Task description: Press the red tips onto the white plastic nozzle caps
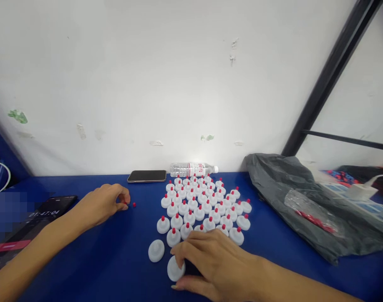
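Note:
My left hand [108, 202] is over the blue table at the left, thumb and forefinger pinched on a small red cap that barely shows between the tips. Just right of those fingertips lies a loose red cap [134, 204]. At the front, my right hand [210, 262] has its thumb and fingers around the rim of a white disc-shaped lid [175, 269] without a red cap. Another bare white lid [156, 251] lies flat to its upper left. Behind the right hand stand several white lids with red-capped tips [198, 213], partly hidden by the hand.
A clear plastic bottle [191, 169] lies along the wall, beside a dark phone [146, 176]. Another phone [49, 209] showing a timer sits at the left. On the right, a black plastic bag [273, 184] carries a clear bag of red caps [316, 218].

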Tool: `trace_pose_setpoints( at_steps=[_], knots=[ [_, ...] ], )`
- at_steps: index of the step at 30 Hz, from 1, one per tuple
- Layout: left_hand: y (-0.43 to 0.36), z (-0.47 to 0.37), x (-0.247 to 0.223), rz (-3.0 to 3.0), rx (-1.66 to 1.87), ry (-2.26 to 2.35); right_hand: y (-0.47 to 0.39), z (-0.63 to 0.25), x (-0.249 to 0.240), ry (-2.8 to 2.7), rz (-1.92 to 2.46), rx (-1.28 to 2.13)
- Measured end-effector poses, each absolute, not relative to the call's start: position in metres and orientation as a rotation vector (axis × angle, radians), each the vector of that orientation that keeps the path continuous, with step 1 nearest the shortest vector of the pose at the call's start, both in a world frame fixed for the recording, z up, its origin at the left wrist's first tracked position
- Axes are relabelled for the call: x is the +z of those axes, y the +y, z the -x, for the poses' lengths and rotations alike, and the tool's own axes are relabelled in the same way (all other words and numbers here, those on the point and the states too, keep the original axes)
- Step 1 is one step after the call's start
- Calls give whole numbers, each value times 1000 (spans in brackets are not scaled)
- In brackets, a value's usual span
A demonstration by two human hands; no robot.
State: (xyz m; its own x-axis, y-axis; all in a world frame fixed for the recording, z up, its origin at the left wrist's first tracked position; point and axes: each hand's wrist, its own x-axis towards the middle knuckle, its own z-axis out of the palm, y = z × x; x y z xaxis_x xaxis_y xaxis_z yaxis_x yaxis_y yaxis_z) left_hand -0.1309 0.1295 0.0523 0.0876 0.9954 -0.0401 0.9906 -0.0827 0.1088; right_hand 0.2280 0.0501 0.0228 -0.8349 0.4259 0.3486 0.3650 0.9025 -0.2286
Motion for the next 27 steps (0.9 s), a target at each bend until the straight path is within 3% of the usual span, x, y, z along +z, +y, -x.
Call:
trace_pose_setpoints(
  at_steps=[8,23,27],
  knots=[
    [130,130,51,-2218,24,2033,48,-227,24,-2695,572,186],
    [125,133,53,-2233,290,2035,41,-220,11,-2644,485,-180],
    [122,126,60,-2268,380,2069,41,-218,11,-2741,559,-129]
  ],
)
